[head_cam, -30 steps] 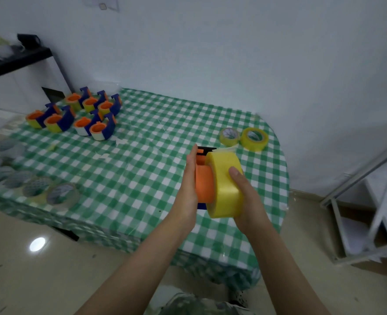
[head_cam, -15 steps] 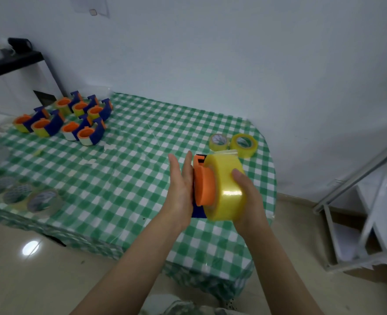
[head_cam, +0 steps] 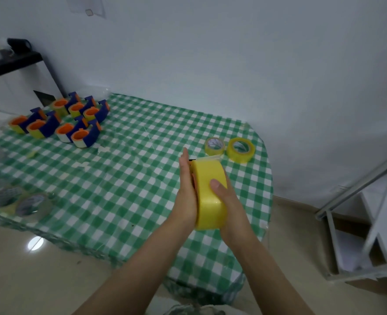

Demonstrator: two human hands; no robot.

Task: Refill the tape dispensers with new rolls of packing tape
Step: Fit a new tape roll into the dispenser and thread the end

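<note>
**Yellow roll (head_cam: 207,189) squeezed onto its hub, mid-air**

Hangs above the near right part of the green-checked table (head_cam: 142,178), well apart from the loaded dispensers (head_cam: 83,137) at the far left, with two spare rolls (head_cam: 240,150) just beyond. Stands on edge, axis running left to right between the hands. Right hand (head_cam: 231,205) wraps it from the right, thumb over the tread. Left hand (head_cam: 187,196), fingers straight, presses flat against the left face, hiding nearly all of the dispenser (head_cam: 192,167). Probably calls for an inward push along that axis.
</note>
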